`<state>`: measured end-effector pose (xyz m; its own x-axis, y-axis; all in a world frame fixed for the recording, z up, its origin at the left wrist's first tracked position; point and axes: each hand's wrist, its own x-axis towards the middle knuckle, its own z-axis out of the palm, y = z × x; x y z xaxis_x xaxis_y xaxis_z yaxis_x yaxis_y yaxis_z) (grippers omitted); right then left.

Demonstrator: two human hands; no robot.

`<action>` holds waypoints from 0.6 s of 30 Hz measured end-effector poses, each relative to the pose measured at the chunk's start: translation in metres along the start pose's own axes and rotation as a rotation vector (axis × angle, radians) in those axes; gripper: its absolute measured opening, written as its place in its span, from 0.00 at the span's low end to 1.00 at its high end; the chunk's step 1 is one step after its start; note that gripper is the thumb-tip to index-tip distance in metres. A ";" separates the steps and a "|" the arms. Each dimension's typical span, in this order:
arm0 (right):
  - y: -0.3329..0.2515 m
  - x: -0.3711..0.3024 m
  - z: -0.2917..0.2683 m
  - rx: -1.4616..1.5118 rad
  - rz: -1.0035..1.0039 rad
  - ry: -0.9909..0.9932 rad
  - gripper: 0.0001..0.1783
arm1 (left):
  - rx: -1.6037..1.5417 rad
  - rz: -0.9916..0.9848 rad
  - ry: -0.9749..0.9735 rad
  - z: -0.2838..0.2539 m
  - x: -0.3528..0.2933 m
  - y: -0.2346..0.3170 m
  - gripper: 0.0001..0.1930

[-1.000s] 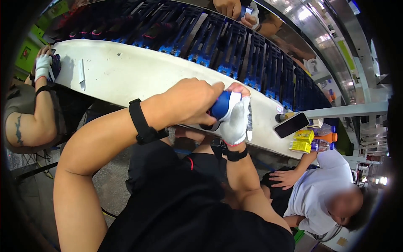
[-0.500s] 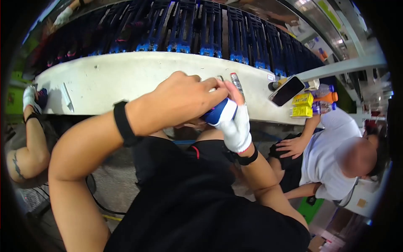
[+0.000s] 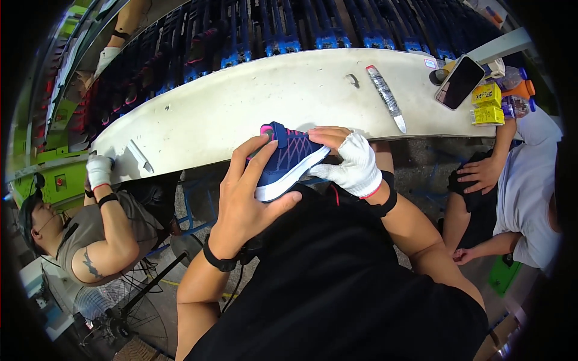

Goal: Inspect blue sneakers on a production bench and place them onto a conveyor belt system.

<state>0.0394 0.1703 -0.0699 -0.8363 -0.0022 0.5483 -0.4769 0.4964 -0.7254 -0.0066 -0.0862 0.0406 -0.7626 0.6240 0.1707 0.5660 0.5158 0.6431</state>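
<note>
I hold a navy blue sports shoe (image 3: 288,157) with pink lines, a pink heel tab and a white sole, close to my chest at the near edge of a long white worktable (image 3: 241,108). My left hand (image 3: 244,198), bare with a black wristband, wraps under the shoe's sole and side. My right hand (image 3: 352,162), in a white fingerless glove, grips the shoe's other end with its fingers on the upper.
On the table lie a long knife-like tool (image 3: 386,96), a small bracket (image 3: 140,156), a phone (image 3: 460,81), yellow boxes (image 3: 486,103) and bottles (image 3: 518,90). One person (image 3: 90,234) sits at my left, another (image 3: 518,186) at my right. Blue racks (image 3: 289,27) run behind the table.
The shoe has turned so its blue upper and white sole now show. My left hand has shifted from covering it to cradling it from below. The view has swung left.
</note>
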 end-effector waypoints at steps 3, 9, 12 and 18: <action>-0.004 0.006 -0.002 0.016 0.011 -0.052 0.32 | 0.072 0.062 0.121 0.009 -0.009 -0.009 0.44; -0.008 0.004 0.004 -0.051 0.013 -0.037 0.30 | 0.056 0.096 0.240 0.016 -0.019 -0.018 0.39; -0.009 -0.015 0.004 0.234 0.428 0.098 0.37 | -0.184 0.070 0.253 0.028 -0.023 -0.044 0.39; -0.027 0.002 -0.006 0.931 0.692 0.117 0.35 | -0.206 0.171 0.362 0.045 -0.034 -0.070 0.52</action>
<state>0.0521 0.1620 -0.0466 -0.9887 0.1238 -0.0844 0.0166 -0.4692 -0.8829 -0.0062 -0.1173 -0.0440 -0.7449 0.4255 0.5139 0.6470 0.2729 0.7120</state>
